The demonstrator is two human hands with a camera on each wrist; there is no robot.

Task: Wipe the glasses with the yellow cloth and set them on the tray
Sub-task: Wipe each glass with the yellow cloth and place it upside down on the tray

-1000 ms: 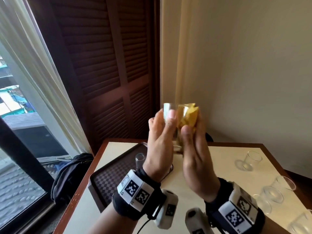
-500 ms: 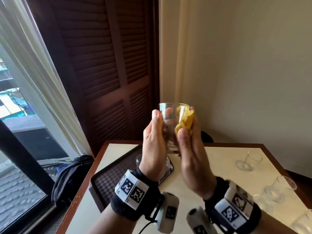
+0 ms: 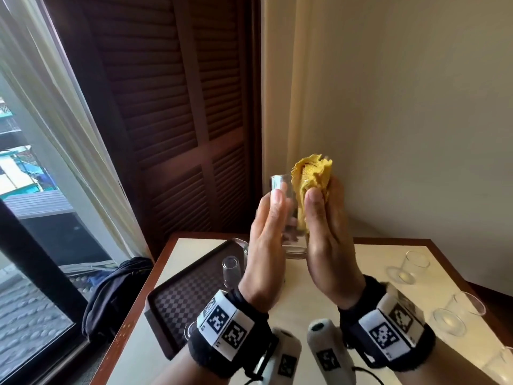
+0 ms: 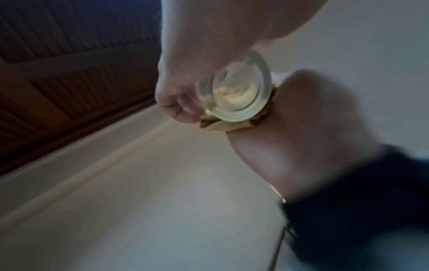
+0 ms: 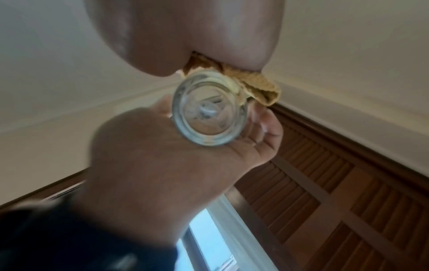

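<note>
Above the table, my left hand [image 3: 273, 207] grips a clear glass [image 3: 290, 240] held upright, thumb on its near side. My right hand [image 3: 322, 201] pinches the bunched yellow cloth [image 3: 312, 179] and presses it against the glass's right side; the cloth sticks up past the rim. From below, the left wrist view shows the glass base [image 4: 236, 91] with the cloth [image 4: 218, 126] beside it. The right wrist view shows the same base [image 5: 209, 110] and cloth [image 5: 255, 86]. The dark checkered tray [image 3: 177, 301] lies on the table's left with a small glass [image 3: 231, 269] standing on it.
Several clear glasses stand along the table's right side, one at the back [image 3: 413, 266] and another nearer [image 3: 455, 315]. A dark louvred door and a curtained window are to the left. A dark bag [image 3: 116, 290] lies on the floor by the table.
My right hand has slid the yellow cloth upward along the glass, so it now pokes above the rim. The left hand keeps its hold and the glass has sunk slightly.
</note>
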